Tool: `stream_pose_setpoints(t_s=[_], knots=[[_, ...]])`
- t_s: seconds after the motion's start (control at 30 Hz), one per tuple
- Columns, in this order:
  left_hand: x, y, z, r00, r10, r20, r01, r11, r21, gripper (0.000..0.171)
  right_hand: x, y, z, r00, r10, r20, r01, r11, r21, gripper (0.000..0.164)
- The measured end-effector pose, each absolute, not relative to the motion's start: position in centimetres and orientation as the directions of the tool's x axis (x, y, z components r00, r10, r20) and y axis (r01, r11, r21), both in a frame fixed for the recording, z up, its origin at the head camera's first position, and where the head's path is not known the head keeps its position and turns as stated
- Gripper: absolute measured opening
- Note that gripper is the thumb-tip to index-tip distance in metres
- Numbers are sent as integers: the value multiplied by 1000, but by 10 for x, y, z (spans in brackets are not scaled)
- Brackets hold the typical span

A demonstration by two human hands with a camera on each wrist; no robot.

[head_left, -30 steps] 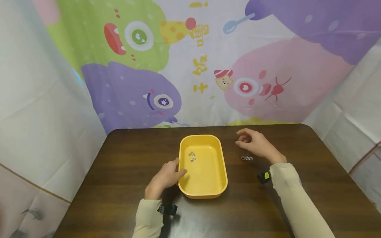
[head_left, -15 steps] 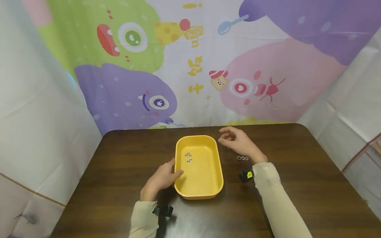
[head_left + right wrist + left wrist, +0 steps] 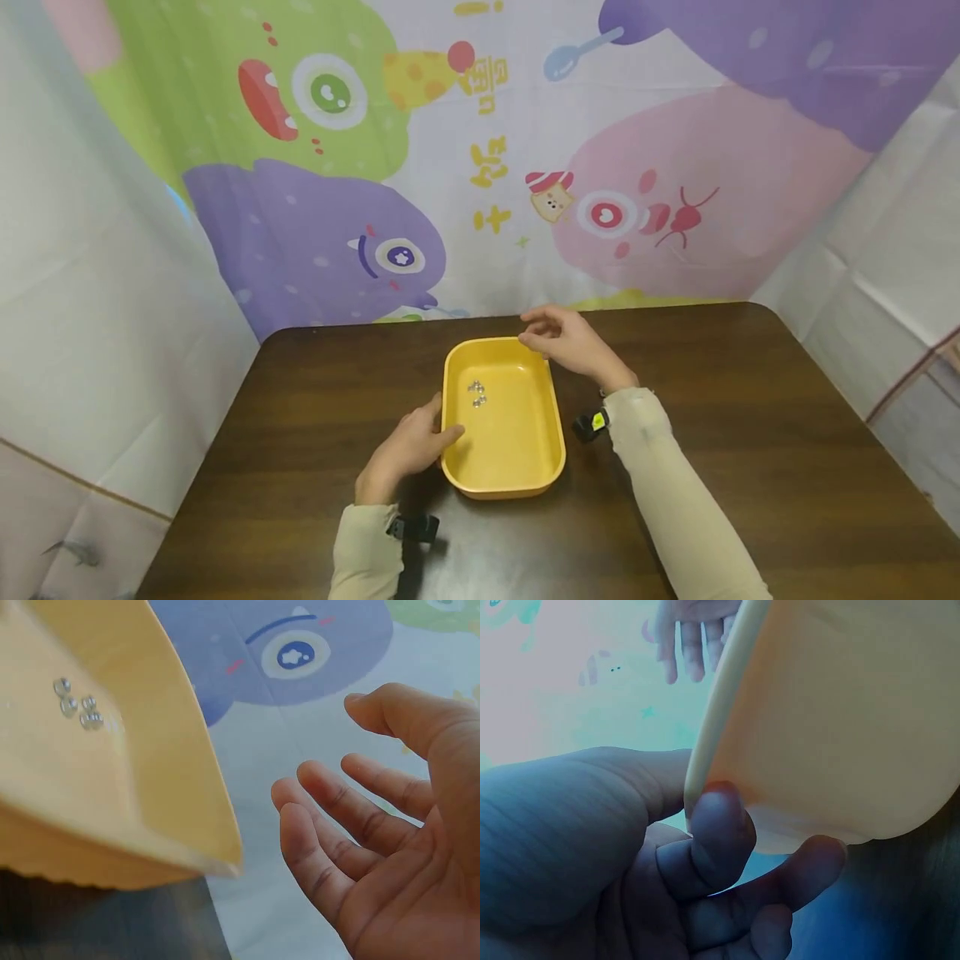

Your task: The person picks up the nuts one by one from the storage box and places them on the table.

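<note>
A yellow plastic tray sits on the table, and several small shiny silvery pieces lie inside it towards its left side. They look roundish in the right wrist view. My left hand holds the tray's left wall, with the thumb over the rim and the other fingers outside. In the left wrist view that wall stands between its digits. Over the tray's far right corner is my right hand; its fingers are loosely bent and nothing shows between them in the right wrist view.
The dark wooden table reaches back to a printed cartoon curtain. Pale sheets hang at both sides. My right wrist mostly hides the few silvery rings on the table right of the tray.
My right hand has moved left, from above the silvery rings to the tray's far right corner. My left hand stays on the tray's wall. The head view has shifted a little.
</note>
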State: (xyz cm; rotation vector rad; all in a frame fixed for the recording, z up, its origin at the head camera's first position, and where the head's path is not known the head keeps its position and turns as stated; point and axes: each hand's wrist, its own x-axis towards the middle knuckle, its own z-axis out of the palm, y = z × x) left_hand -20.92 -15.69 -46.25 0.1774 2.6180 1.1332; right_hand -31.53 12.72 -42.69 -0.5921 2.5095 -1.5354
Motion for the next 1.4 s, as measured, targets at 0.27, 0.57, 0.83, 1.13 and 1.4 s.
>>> stream_pose_setpoints(t_s=[0.27,0.57,0.83,1.13,1.4], knots=[[-209,-157,-462,-952,217,-217,-11,684,729,71,-316,104,-431,-915,-397,76,-237,377,-895,42],[-210,-157,-460,-953,212,-217,-9,697,717,72,-319,83,-437,-913,-400,78,-220,325,-920,37],[-211,-157,-462,-951,228,-211,8,696,718,68,-323,69,-452,-884,-461,72,-283,406,-869,37],[-211,-156,-461,-953,233,-196,25,701,712,65,-324,61,-459,-873,-487,39,-295,462,-837,35],[-213,-156,-463,-950,244,-194,33,698,716,63,-324,46,-461,-831,-555,-39,-283,483,-829,34]])
